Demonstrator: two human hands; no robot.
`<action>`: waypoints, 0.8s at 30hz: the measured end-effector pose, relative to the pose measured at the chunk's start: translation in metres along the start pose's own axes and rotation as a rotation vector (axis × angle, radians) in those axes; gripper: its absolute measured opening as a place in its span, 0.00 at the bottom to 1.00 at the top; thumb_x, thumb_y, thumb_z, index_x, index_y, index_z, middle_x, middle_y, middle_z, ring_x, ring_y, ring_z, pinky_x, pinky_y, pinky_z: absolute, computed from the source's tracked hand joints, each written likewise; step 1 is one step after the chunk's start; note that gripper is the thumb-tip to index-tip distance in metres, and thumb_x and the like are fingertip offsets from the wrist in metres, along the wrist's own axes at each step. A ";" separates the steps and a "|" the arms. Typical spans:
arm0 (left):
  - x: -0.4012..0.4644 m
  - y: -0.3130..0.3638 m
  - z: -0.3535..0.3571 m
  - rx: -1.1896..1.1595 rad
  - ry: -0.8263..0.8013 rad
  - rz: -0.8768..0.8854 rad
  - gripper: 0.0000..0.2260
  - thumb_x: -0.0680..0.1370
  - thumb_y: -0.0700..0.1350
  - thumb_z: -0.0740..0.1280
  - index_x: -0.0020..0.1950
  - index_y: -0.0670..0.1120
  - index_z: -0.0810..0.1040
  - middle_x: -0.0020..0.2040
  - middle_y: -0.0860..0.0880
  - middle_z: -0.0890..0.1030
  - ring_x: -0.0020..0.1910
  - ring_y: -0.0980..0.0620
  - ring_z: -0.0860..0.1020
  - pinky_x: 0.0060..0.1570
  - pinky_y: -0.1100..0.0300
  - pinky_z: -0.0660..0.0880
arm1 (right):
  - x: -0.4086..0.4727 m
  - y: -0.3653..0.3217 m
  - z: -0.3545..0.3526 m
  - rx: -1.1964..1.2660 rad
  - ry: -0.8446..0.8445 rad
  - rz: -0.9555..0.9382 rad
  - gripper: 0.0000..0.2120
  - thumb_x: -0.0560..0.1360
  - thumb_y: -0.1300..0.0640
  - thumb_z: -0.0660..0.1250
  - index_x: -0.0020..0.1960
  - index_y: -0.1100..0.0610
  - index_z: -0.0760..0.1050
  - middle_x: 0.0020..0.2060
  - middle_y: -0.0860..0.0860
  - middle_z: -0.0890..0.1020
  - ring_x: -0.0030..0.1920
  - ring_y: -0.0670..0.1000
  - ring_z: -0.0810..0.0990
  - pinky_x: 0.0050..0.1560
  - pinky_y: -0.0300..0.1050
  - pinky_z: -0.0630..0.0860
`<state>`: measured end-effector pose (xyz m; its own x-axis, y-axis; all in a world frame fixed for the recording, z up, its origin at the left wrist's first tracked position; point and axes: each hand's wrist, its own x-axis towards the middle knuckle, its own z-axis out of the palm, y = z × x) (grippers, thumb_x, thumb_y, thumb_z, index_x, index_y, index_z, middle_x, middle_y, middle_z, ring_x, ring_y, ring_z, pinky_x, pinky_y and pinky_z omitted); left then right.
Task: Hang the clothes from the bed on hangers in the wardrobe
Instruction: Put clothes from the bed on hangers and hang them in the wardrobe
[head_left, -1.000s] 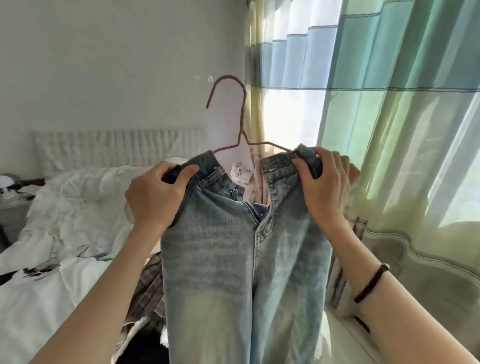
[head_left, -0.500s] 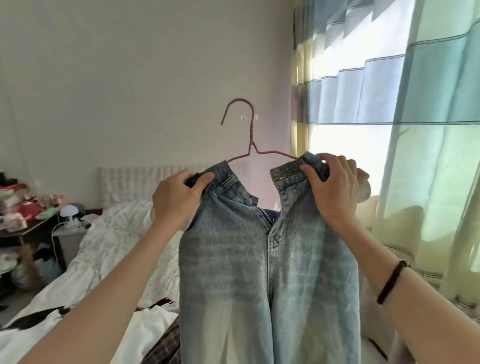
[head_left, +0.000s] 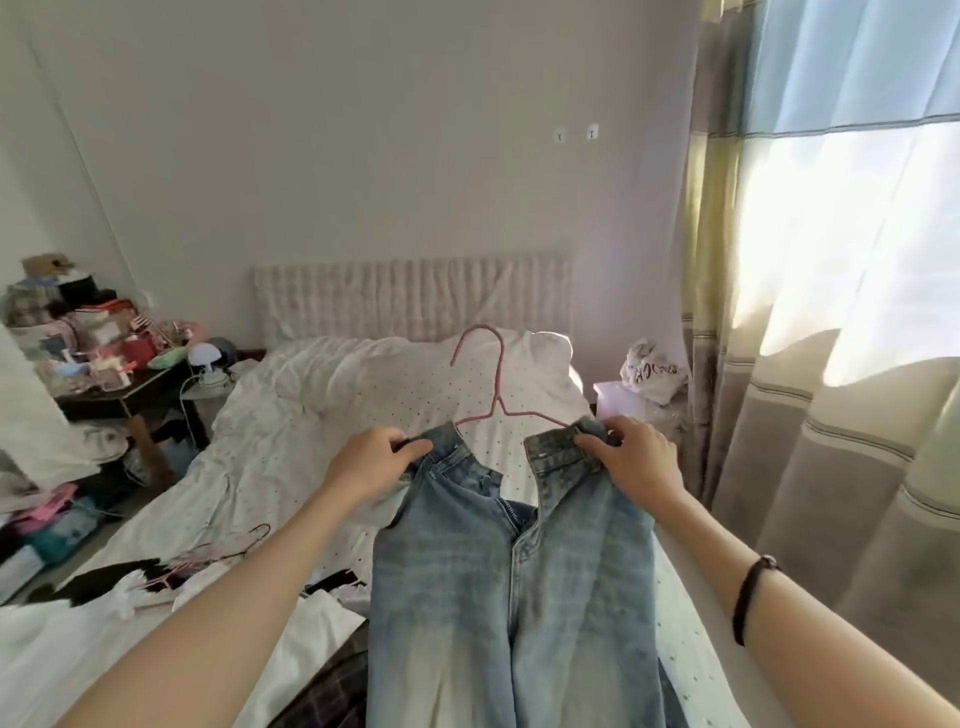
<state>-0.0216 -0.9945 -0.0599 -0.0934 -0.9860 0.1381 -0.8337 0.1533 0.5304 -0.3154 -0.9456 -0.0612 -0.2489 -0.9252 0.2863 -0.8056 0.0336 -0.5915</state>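
A: Jeans (head_left: 511, 587) hang at centre frame over the bed (head_left: 291, 467), waistband on the pink wire hanger (head_left: 493, 384), hook toward twelve o'clock.

B: And your fingers?

A: Your left hand (head_left: 371, 462) at nine o'clock and right hand (head_left: 631, 454) at three each pinch a waistband corner against the hanger.

B: Which step?

A: Seating the jeans, I judge. The wardrobe isn't in view; next you'd need one hand on the hook. More clothes (head_left: 332, 691) lie at seven o'clock.

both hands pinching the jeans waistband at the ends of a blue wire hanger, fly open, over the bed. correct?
Not quite: the head view shows the hanger is pink, not blue. The rest holds: left hand and right hand pinch the jeans waistband at its ends, fly open, over the bed.
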 end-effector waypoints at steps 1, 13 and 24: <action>0.010 -0.007 0.014 0.026 -0.037 -0.018 0.19 0.76 0.60 0.62 0.35 0.47 0.75 0.31 0.47 0.76 0.34 0.47 0.76 0.34 0.58 0.65 | 0.008 0.011 0.015 0.007 -0.038 0.020 0.18 0.72 0.40 0.66 0.51 0.53 0.78 0.47 0.51 0.82 0.48 0.55 0.78 0.53 0.50 0.70; 0.112 -0.118 0.212 0.118 -0.270 -0.231 0.17 0.77 0.61 0.58 0.44 0.49 0.75 0.35 0.50 0.75 0.35 0.50 0.74 0.33 0.59 0.66 | 0.088 0.136 0.207 -0.051 -0.328 0.226 0.17 0.74 0.43 0.65 0.55 0.54 0.77 0.48 0.53 0.81 0.49 0.56 0.77 0.51 0.50 0.71; 0.202 -0.194 0.362 0.127 -0.345 -0.356 0.18 0.79 0.57 0.58 0.55 0.43 0.74 0.50 0.43 0.79 0.48 0.43 0.76 0.46 0.52 0.74 | 0.153 0.227 0.350 -0.208 -0.411 0.316 0.17 0.78 0.47 0.60 0.63 0.53 0.72 0.55 0.54 0.79 0.59 0.57 0.72 0.58 0.52 0.64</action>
<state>-0.0756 -1.2472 -0.4376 0.0523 -0.9430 -0.3286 -0.9041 -0.1845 0.3854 -0.3478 -1.2119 -0.4151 -0.2989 -0.9280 -0.2226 -0.8253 0.3685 -0.4278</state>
